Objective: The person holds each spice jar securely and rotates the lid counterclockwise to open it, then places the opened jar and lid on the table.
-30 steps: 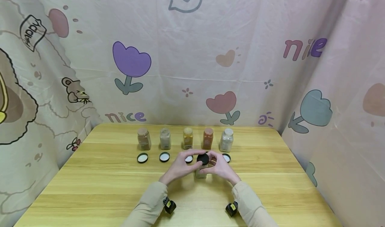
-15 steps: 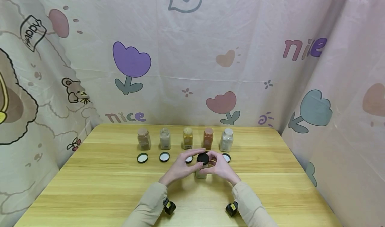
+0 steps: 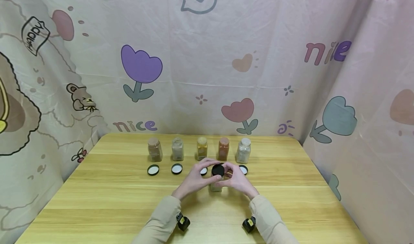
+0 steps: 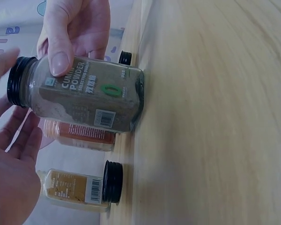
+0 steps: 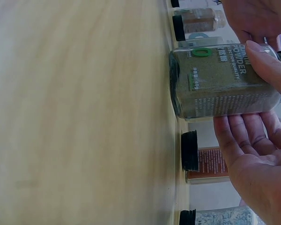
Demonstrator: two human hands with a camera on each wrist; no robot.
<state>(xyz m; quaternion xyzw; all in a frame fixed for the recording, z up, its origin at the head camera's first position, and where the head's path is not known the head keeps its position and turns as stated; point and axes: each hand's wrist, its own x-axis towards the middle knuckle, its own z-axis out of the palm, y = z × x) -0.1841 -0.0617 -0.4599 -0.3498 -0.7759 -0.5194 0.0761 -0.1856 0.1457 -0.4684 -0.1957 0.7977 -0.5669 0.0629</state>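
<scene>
A glass jar of cumin powder (image 4: 86,93) with a black screw lid (image 3: 218,170) stands upright on the table in the head view. My left hand (image 3: 195,178) has its thumb on the lid's near edge and its fingers at the far side, pinching it. From the right, my right hand (image 3: 238,180) grips the jar's body, its thumb (image 5: 267,70) on the label and its fingers around the other side. The lid sits on the jar's mouth. Between the hands, most of the jar is hidden in the head view.
Behind stands a row of lidless jars: a brown one (image 3: 155,150), a greyish one (image 3: 178,150), a yellow one (image 3: 202,150), an orange-red one (image 3: 223,150) and a white one (image 3: 243,151). Black lids with white insides, such as this left lid (image 3: 153,170), lie before them on the wooden table (image 3: 106,201).
My left thumb has slid slightly to the right along the lid's near edge, and the left wrist has shifted a little. The right hand stays in place.
</scene>
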